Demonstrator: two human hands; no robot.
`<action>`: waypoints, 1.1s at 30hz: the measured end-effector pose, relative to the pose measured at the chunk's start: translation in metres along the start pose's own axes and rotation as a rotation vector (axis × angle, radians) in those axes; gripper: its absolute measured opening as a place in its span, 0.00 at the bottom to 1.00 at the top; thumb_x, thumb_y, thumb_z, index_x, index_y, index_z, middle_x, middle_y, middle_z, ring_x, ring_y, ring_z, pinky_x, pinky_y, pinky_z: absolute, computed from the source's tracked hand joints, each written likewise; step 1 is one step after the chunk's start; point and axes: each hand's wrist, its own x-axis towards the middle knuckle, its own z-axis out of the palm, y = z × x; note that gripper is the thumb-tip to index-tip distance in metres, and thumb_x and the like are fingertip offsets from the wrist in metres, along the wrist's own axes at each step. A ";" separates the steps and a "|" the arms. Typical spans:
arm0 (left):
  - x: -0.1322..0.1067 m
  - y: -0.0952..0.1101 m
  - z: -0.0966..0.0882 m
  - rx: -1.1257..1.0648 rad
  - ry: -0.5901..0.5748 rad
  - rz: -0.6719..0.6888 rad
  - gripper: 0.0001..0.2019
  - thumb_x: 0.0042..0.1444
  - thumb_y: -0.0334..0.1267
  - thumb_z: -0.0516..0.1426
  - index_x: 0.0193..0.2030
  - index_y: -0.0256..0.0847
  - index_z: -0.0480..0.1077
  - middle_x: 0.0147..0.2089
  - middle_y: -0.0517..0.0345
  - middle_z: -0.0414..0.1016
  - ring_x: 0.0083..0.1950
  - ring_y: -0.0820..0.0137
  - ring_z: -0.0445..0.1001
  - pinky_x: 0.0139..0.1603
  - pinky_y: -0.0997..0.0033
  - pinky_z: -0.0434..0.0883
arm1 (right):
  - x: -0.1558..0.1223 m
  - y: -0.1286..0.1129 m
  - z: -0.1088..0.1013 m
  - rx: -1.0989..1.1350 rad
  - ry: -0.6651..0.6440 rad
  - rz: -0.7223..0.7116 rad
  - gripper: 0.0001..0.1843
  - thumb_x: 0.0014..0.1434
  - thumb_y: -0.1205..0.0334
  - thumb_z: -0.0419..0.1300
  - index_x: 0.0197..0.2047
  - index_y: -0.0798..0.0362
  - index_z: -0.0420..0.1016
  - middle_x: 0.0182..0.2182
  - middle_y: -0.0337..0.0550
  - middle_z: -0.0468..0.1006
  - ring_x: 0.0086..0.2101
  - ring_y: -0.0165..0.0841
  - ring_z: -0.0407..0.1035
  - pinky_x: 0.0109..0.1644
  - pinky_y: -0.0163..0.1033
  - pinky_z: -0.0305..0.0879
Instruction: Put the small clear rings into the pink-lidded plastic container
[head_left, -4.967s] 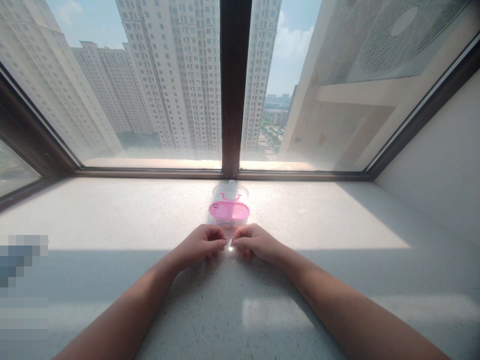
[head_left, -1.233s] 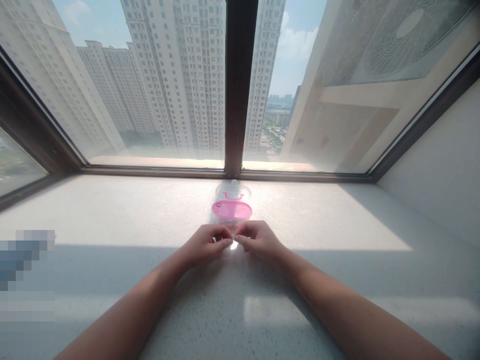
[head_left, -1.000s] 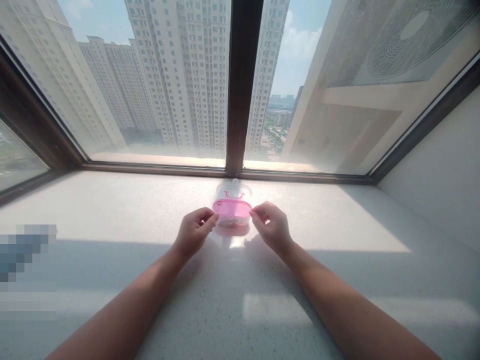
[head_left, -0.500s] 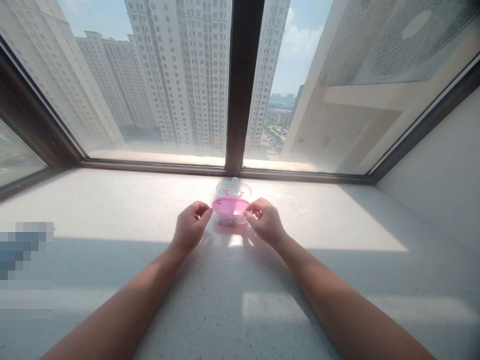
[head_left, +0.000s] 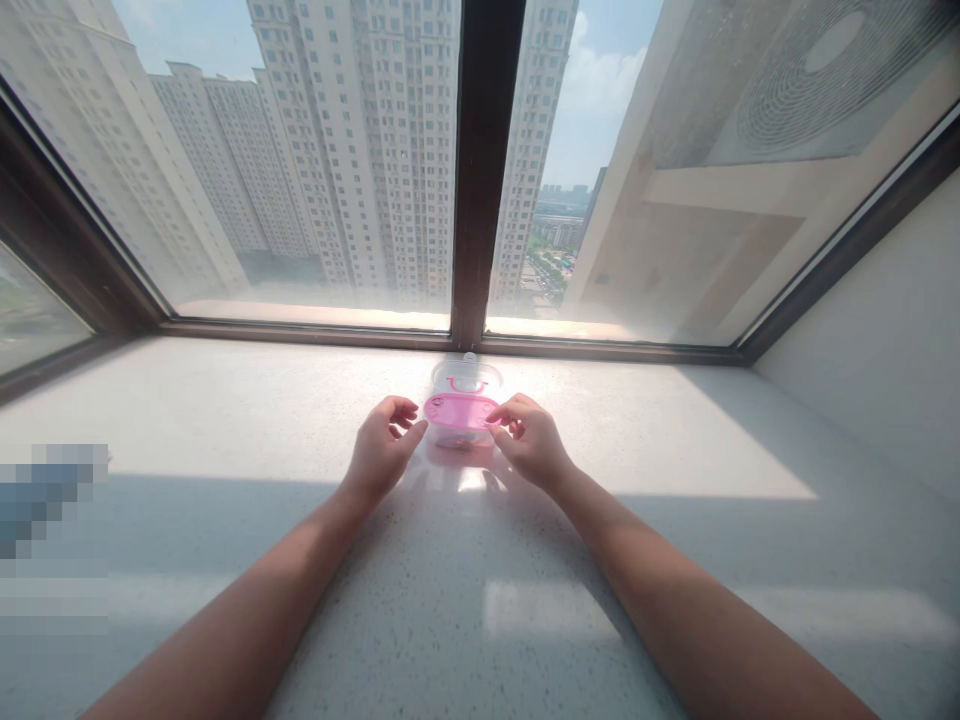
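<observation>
A small clear plastic box (head_left: 456,442) stands on the pale speckled sill, its transparent lid (head_left: 466,376) with a pink handle (head_left: 466,387) tipped back behind it. Across its top lies a pink oval tray (head_left: 459,411). My left hand (head_left: 388,445) is beside the tray's left end, thumb and fingers apart with nothing between them. At the right end, my right hand (head_left: 531,438) has its curled fingers and thumb on the tray's edge. Something darker shows low inside the box, too unclear to name.
Close behind the lid runs the dark window frame (head_left: 360,335), with an upright post (head_left: 480,200) in the middle. A white wall (head_left: 877,290) closes the right side. At the left edge of the sill is a pixelated patch (head_left: 45,510).
The fingers of my left hand have spread apart and come off the tray's left end. My right hand stays at the right end; the box stands in the same spot.
</observation>
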 end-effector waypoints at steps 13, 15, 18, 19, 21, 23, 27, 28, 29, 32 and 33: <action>-0.002 -0.013 0.007 -0.135 -0.202 -0.022 0.32 0.50 0.41 0.62 0.60 0.39 0.56 0.58 0.41 0.67 0.58 0.56 0.68 0.52 0.55 0.68 | -0.001 -0.002 0.002 0.012 0.003 -0.013 0.09 0.53 0.68 0.59 0.37 0.55 0.79 0.31 0.41 0.64 0.28 0.30 0.60 0.31 0.37 0.60; -0.004 -0.015 0.009 -0.182 -0.240 -0.035 0.36 0.49 0.41 0.63 0.63 0.38 0.53 0.61 0.39 0.65 0.62 0.55 0.65 0.57 0.54 0.66 | -0.001 -0.002 0.002 0.015 -0.015 -0.006 0.09 0.52 0.67 0.60 0.37 0.55 0.79 0.32 0.42 0.64 0.28 0.30 0.60 0.31 0.37 0.60; -0.005 -0.017 0.011 -0.256 -0.289 -0.051 0.41 0.48 0.38 0.64 0.66 0.38 0.49 0.63 0.39 0.63 0.64 0.55 0.63 0.62 0.53 0.61 | -0.002 -0.001 0.002 0.007 -0.035 0.011 0.09 0.52 0.67 0.60 0.37 0.55 0.79 0.32 0.42 0.64 0.28 0.30 0.60 0.32 0.37 0.61; -0.005 -0.018 0.012 -0.275 -0.302 -0.052 0.42 0.47 0.37 0.64 0.67 0.39 0.48 0.64 0.40 0.63 0.63 0.55 0.63 0.63 0.52 0.60 | -0.002 -0.001 0.003 0.008 -0.035 0.012 0.09 0.52 0.67 0.61 0.37 0.55 0.79 0.32 0.42 0.64 0.28 0.30 0.59 0.32 0.37 0.61; -0.005 -0.019 0.013 -0.291 -0.318 -0.050 0.43 0.47 0.36 0.64 0.67 0.39 0.47 0.64 0.40 0.62 0.62 0.56 0.64 0.64 0.52 0.59 | -0.002 -0.001 0.002 0.022 -0.024 0.008 0.09 0.52 0.67 0.60 0.37 0.55 0.79 0.32 0.42 0.64 0.28 0.30 0.59 0.32 0.37 0.61; -0.005 -0.019 0.013 -0.287 -0.321 -0.052 0.43 0.48 0.35 0.63 0.67 0.39 0.46 0.63 0.40 0.63 0.60 0.56 0.67 0.63 0.51 0.60 | -0.002 -0.001 0.002 0.035 0.004 0.006 0.09 0.53 0.66 0.60 0.38 0.55 0.79 0.31 0.41 0.64 0.27 0.29 0.59 0.31 0.37 0.61; -0.006 -0.016 0.011 -0.259 -0.317 -0.063 0.41 0.48 0.37 0.63 0.66 0.39 0.48 0.62 0.39 0.65 0.55 0.56 0.71 0.58 0.50 0.66 | -0.001 -0.002 0.002 -0.006 0.068 0.029 0.08 0.55 0.66 0.58 0.35 0.55 0.79 0.29 0.40 0.64 0.26 0.29 0.59 0.32 0.38 0.62; -0.006 -0.015 0.011 -0.250 -0.314 -0.064 0.41 0.48 0.38 0.63 0.66 0.39 0.49 0.61 0.39 0.65 0.54 0.56 0.72 0.56 0.51 0.67 | -0.001 -0.002 0.002 -0.024 0.089 0.034 0.08 0.55 0.66 0.58 0.35 0.54 0.79 0.29 0.40 0.64 0.26 0.29 0.59 0.32 0.38 0.62; -0.006 -0.014 0.010 -0.239 -0.308 -0.062 0.40 0.47 0.38 0.64 0.65 0.39 0.50 0.61 0.39 0.65 0.54 0.56 0.72 0.55 0.51 0.68 | -0.001 -0.002 0.001 -0.040 0.114 0.041 0.09 0.55 0.65 0.57 0.36 0.54 0.79 0.29 0.41 0.65 0.26 0.30 0.60 0.33 0.38 0.63; -0.006 -0.010 0.010 -0.192 -0.288 -0.059 0.40 0.47 0.41 0.64 0.65 0.39 0.51 0.59 0.39 0.66 0.53 0.55 0.73 0.53 0.52 0.70 | 0.000 0.001 0.000 -0.048 0.201 0.094 0.12 0.56 0.62 0.58 0.42 0.55 0.76 0.34 0.45 0.68 0.31 0.33 0.64 0.34 0.40 0.65; -0.006 -0.010 0.010 -0.173 -0.279 -0.056 0.41 0.47 0.42 0.64 0.65 0.38 0.51 0.59 0.39 0.66 0.54 0.55 0.72 0.54 0.51 0.69 | 0.001 0.003 0.000 -0.035 0.215 0.126 0.15 0.55 0.60 0.59 0.46 0.56 0.74 0.37 0.47 0.69 0.33 0.35 0.66 0.36 0.41 0.66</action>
